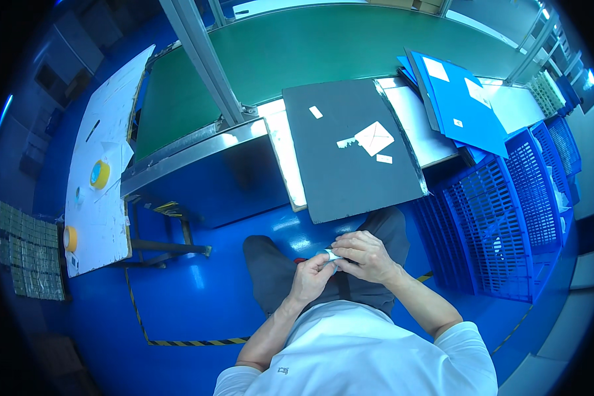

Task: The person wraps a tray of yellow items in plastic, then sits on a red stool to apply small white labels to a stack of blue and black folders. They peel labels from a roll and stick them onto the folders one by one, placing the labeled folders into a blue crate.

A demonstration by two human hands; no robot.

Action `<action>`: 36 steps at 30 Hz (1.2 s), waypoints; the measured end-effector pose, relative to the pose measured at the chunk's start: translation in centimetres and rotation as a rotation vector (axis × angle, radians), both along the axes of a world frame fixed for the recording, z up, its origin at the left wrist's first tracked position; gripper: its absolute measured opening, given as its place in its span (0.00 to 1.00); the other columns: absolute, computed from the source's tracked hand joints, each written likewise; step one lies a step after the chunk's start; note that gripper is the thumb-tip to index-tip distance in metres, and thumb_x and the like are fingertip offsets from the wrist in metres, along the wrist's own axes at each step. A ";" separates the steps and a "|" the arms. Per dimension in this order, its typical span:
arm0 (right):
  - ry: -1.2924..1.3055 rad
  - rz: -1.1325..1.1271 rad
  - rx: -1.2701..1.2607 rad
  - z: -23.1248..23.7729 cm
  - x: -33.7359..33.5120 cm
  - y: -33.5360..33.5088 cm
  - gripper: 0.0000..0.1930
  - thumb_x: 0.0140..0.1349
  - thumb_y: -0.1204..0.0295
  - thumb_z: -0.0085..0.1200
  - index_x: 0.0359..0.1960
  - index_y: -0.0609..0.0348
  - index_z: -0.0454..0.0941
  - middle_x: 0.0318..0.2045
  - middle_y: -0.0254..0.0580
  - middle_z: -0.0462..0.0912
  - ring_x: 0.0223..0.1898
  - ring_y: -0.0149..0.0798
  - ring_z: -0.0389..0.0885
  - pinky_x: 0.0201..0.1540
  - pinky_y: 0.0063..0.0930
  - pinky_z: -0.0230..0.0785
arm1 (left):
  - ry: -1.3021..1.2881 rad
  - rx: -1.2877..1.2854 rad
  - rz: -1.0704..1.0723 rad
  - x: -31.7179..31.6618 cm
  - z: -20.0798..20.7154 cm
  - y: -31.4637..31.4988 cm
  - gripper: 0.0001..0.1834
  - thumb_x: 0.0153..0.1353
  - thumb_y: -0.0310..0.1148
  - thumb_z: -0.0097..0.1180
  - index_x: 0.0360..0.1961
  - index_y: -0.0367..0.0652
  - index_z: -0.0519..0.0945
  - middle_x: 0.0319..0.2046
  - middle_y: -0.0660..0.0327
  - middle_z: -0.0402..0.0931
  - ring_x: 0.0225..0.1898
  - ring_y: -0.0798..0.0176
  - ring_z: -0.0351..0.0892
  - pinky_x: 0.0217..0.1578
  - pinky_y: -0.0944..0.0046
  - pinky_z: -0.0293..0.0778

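Over my lap, both hands meet around a small pale white and light-blue piece (331, 255), too small and too covered to name. My left hand (311, 277) pinches its near left side between thumb and fingers. From the right, my right hand (364, 256) closes over the other side, its fingers hiding much of it. A bit of red shows beside the left fingertips. Beyond my knees a dark grey board (336, 168) lies on the bench edge, with a white square label (375, 138) and smaller white pieces on it.
A green conveyor belt (297, 46) runs behind a metal post (201, 59). Blue sheets (461, 105) are stacked at right, above blue plastic crates (488, 224). On the left, a white table (102, 224) carries yellow tape rolls (99, 175).
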State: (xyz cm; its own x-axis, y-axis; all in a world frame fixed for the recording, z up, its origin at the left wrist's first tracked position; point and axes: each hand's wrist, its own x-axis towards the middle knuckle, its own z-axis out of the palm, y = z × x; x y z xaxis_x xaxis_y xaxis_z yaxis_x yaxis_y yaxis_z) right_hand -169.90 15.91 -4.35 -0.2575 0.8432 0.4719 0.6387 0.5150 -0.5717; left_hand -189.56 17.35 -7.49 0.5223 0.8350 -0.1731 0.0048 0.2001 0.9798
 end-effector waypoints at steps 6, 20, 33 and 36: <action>-0.035 -0.013 0.072 -0.3 -0.3 0.1 0.10 0.51 0.73 0.66 0.36 0.60 0.85 0.39 0.38 0.86 0.42 0.39 0.83 0.43 0.33 0.72 | -0.056 -0.031 0.023 0.3 -0.2 -0.1 0.11 0.68 0.23 0.55 0.49 0.30 0.80 0.37 0.60 0.84 0.36 0.76 0.79 0.37 0.74 0.75; 0.181 -0.004 -0.085 -1.1 -0.3 0.3 0.09 0.55 0.72 0.65 0.37 0.62 0.85 0.37 0.43 0.87 0.37 0.42 0.86 0.41 0.34 0.77 | -0.166 -0.137 0.009 0.4 0.1 0.3 0.12 0.69 0.23 0.54 0.51 0.28 0.79 0.41 0.56 0.84 0.41 0.72 0.81 0.43 0.72 0.77; 0.333 0.001 -0.345 -0.4 -0.4 0.3 0.09 0.57 0.74 0.64 0.39 0.62 0.86 0.37 0.43 0.88 0.39 0.40 0.87 0.42 0.30 0.80 | -0.211 -0.178 -0.012 0.3 0.2 0.4 0.12 0.69 0.23 0.53 0.51 0.28 0.78 0.43 0.55 0.83 0.43 0.69 0.82 0.46 0.69 0.78; 0.379 0.030 -0.360 0.2 -0.2 0.9 0.08 0.59 0.74 0.63 0.39 0.61 0.86 0.39 0.43 0.87 0.41 0.40 0.87 0.45 0.31 0.80 | -0.210 -0.168 -0.033 0.1 -0.2 0.6 0.12 0.70 0.24 0.53 0.52 0.30 0.78 0.43 0.54 0.83 0.43 0.67 0.83 0.47 0.67 0.79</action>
